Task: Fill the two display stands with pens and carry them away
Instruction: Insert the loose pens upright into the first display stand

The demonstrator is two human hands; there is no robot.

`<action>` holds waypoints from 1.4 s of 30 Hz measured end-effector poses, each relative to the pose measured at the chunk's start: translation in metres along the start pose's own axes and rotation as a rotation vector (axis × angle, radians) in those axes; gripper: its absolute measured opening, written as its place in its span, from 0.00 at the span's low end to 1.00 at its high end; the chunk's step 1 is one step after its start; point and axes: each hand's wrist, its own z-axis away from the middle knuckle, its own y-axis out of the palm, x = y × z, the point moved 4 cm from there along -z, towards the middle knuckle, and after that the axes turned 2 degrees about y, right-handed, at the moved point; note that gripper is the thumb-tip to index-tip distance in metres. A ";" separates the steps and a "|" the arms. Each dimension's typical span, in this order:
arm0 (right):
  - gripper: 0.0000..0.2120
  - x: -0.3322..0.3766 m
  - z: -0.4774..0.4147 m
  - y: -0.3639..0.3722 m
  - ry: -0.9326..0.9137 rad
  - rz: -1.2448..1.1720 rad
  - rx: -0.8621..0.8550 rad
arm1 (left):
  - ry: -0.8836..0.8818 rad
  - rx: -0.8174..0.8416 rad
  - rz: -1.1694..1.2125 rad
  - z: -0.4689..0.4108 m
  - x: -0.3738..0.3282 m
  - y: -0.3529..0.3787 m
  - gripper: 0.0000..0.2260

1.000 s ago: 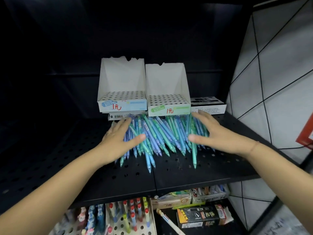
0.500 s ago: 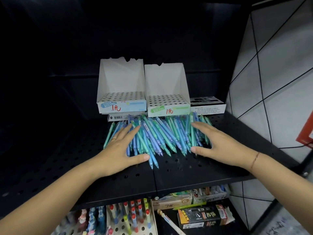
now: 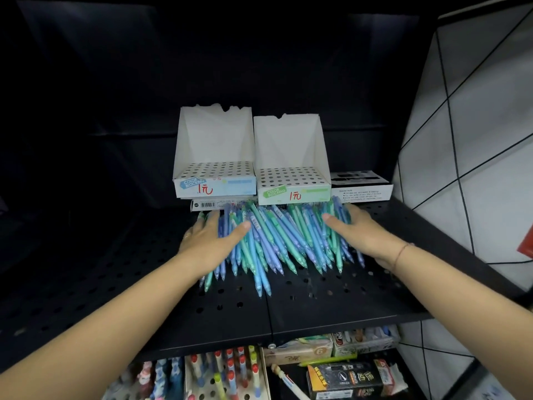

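Two white cardboard display stands with perforated tops stand side by side at the back of a black shelf: the blue-labelled stand (image 3: 215, 180) on the left, the green-labelled stand (image 3: 292, 184) on the right. No pens stand in their holes. A heap of blue and green pens (image 3: 277, 243) lies on the shelf in front of them. My left hand (image 3: 212, 241) rests flat on the heap's left side, fingers straight. Against the heap's right side presses my right hand (image 3: 360, 230), fingers extended. The pens are bunched between both hands.
The black perforated shelf (image 3: 288, 307) carries a black-and-white box (image 3: 362, 186) right of the stands and a flat barcode box (image 3: 207, 204) under the left stand. A lower shelf holds other pen displays (image 3: 227, 376) and packets. A white tiled wall (image 3: 476, 125) closes the right side.
Both hands have moved inward and toward the stands, pushing the spread pens into a tighter heap; several pen tips now stick out toward the shelf's front.
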 end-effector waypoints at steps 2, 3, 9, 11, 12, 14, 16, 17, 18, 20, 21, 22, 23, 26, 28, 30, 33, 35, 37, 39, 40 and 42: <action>0.44 0.005 -0.001 0.007 0.009 0.009 -0.006 | -0.027 0.002 -0.037 -0.002 -0.008 0.003 0.43; 0.44 0.007 -0.002 0.008 0.014 0.015 -0.013 | -0.042 0.002 -0.037 -0.004 -0.010 0.004 0.43; 0.44 0.013 0.000 0.011 0.042 0.038 -0.060 | -0.080 -0.023 -0.044 -0.007 -0.014 0.004 0.45; 0.44 0.015 0.001 0.012 0.039 0.023 -0.061 | -0.077 -0.030 0.001 -0.006 -0.021 0.007 0.45; 0.44 0.018 0.003 0.013 0.033 0.007 -0.055 | -0.081 -0.033 0.009 -0.006 -0.025 0.009 0.46; 0.44 0.026 0.007 0.016 0.014 0.009 -0.044 | -0.098 -0.042 0.005 -0.007 -0.035 0.014 0.46; 0.44 0.031 0.010 0.020 0.015 0.035 -0.041 | -0.112 -0.049 0.035 -0.010 -0.043 0.018 0.47; 0.44 0.033 0.010 0.022 0.018 0.042 -0.044 | -0.114 -0.049 0.067 -0.013 -0.047 0.021 0.48; 0.44 0.034 0.010 0.023 0.020 0.047 -0.047 | -0.113 -0.050 0.101 -0.015 -0.051 0.023 0.48; 0.43 0.036 0.010 0.025 0.017 0.063 -0.049 | -0.111 -0.068 0.144 -0.020 -0.057 0.026 0.47; 0.42 0.038 0.011 0.026 0.014 0.076 -0.044 | -0.110 -0.087 0.147 -0.022 -0.059 0.027 0.47; 0.41 0.040 0.011 0.027 0.011 0.098 -0.038 | -0.108 -0.109 0.139 -0.025 -0.061 0.027 0.46; 0.40 0.041 0.011 0.027 0.009 0.122 -0.031 | -0.108 -0.129 0.122 -0.027 -0.061 0.026 0.44; 0.40 0.039 0.010 0.027 0.003 0.126 -0.008 | -0.113 -0.157 0.084 -0.032 -0.054 0.023 0.40; 0.38 0.030 0.008 0.022 0.009 0.041 -0.008 | -0.119 -0.159 0.037 -0.034 -0.045 0.021 0.38; 0.36 0.019 0.005 0.017 0.022 -0.039 -0.021 | -0.137 -0.162 -0.028 -0.036 -0.036 0.018 0.38; 0.33 0.008 -0.003 0.013 0.019 -0.052 -0.058 | -0.160 -0.169 -0.051 -0.040 -0.028 0.014 0.38; 0.32 0.005 -0.010 0.012 0.016 -0.047 -0.079 | -0.165 -0.173 -0.044 -0.041 -0.025 0.012 0.37; 0.32 0.002 -0.018 0.011 0.019 -0.023 -0.088 | -0.158 -0.187 -0.032 -0.040 -0.022 0.009 0.37; 0.33 -0.001 -0.026 0.010 0.024 0.014 -0.086 | -0.125 -0.201 -0.044 -0.040 -0.021 0.004 0.36; 0.32 -0.002 -0.030 0.008 0.024 0.033 -0.088 | -0.096 -0.208 -0.047 -0.039 -0.020 0.002 0.35; 0.30 -0.004 -0.038 0.005 0.027 0.060 -0.112 | -0.007 -0.198 -0.010 -0.033 -0.020 -0.002 0.35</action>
